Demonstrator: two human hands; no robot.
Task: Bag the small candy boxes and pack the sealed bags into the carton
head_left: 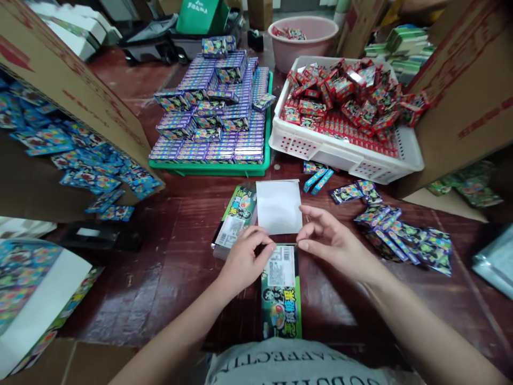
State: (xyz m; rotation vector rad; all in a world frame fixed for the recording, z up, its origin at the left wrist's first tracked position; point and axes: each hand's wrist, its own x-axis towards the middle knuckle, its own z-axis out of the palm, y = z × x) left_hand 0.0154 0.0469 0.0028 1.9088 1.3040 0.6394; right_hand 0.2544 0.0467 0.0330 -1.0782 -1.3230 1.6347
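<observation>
A green and black box [281,310] lies lengthwise in front of the person, with a white panel [278,207] beyond its far end. At the box's far left corner is the left hand [249,252], thumb and forefinger close together; whether this grip pinches the edge, I cannot tell. The right hand [332,240] is at the far right corner, fingers curled and thumb near them; whether that grip holds anything is also unclear. Beyond the box to the left lies a similar box [236,216]. Farther beyond it stand a green tray [216,170] of purple packets [218,136] and, rightward, a white basket [340,155] of red packets [356,88]. More purple packets [404,238] lie right of the box.
</observation>
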